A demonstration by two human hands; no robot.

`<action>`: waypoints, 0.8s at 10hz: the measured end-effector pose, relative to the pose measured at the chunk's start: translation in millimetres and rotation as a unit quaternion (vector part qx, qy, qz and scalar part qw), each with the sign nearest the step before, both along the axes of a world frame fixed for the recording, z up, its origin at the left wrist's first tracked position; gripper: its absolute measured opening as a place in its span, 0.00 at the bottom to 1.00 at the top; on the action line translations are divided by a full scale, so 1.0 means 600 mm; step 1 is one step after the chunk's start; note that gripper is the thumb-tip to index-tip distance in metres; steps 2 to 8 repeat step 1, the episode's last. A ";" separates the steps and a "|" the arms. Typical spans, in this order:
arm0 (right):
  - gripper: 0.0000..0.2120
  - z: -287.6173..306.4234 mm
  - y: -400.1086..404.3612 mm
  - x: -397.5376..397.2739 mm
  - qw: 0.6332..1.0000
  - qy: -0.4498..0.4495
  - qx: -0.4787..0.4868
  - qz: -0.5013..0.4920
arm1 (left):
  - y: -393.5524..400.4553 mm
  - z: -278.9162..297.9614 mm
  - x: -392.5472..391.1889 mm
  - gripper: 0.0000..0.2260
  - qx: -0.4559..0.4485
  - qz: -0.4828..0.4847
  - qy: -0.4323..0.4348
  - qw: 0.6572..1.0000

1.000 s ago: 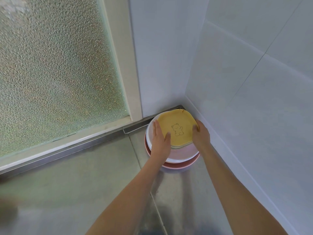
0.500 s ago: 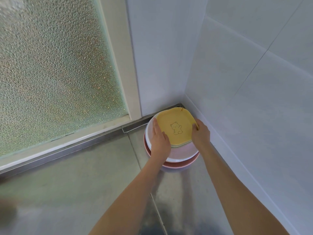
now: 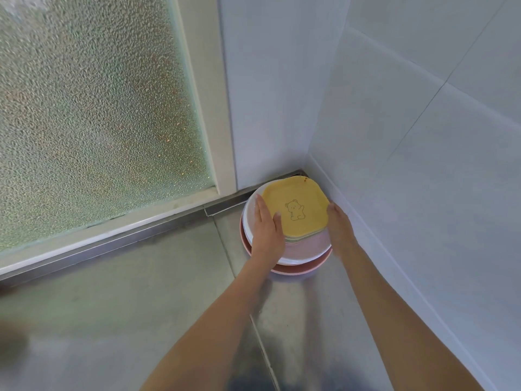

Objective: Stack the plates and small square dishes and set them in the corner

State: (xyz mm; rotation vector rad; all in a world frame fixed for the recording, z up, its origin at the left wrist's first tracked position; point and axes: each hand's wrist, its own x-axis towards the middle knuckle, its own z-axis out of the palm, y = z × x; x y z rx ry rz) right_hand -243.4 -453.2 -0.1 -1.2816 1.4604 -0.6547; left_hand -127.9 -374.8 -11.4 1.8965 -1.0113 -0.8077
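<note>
We take the tiled wall corner (image 3: 306, 165) as our landmark and work down from the biggest thing. The steel table (image 3: 141, 306) runs right up into that corner, and the frosted window (image 3: 98, 108) stands well to the left of it. Tucked close against the corner sits our stack: a pink plate (image 3: 298, 268) at the bottom, a white plate (image 3: 249, 218) on it, and on top the small square dishes (image 3: 298, 204), the yellow one with the bear drawing uppermost and thin edges of others showing beneath it.

Our left hand (image 3: 266, 230) rests on the side of the stack away from the corner, fingers (image 3: 260, 204) straight and flat on the white plate's rim, thumb against the edge of the square dishes. Our right hand (image 3: 339, 227) is at the side of the stack nearest the right wall; its fingers curl down past the dishes' edge, and we cannot tell whether they grip or only touch.

We judge the stacking done and the stack essentially in place. What seems left is a last nudge to square it, if needed, and taking our hands away.
</note>
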 end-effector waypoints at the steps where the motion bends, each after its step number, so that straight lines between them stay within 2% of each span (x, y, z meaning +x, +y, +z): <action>1: 0.17 0.016 -0.005 -0.041 0.985 -0.135 -0.057 -0.092 | 0.017 0.026 0.026 0.23 -0.085 0.040 -0.041 0.995; 8: 0.17 0.016 -0.005 -0.041 0.985 -0.135 -0.057 -0.092 | 0.017 0.026 0.026 0.23 -0.085 0.040 -0.041 0.995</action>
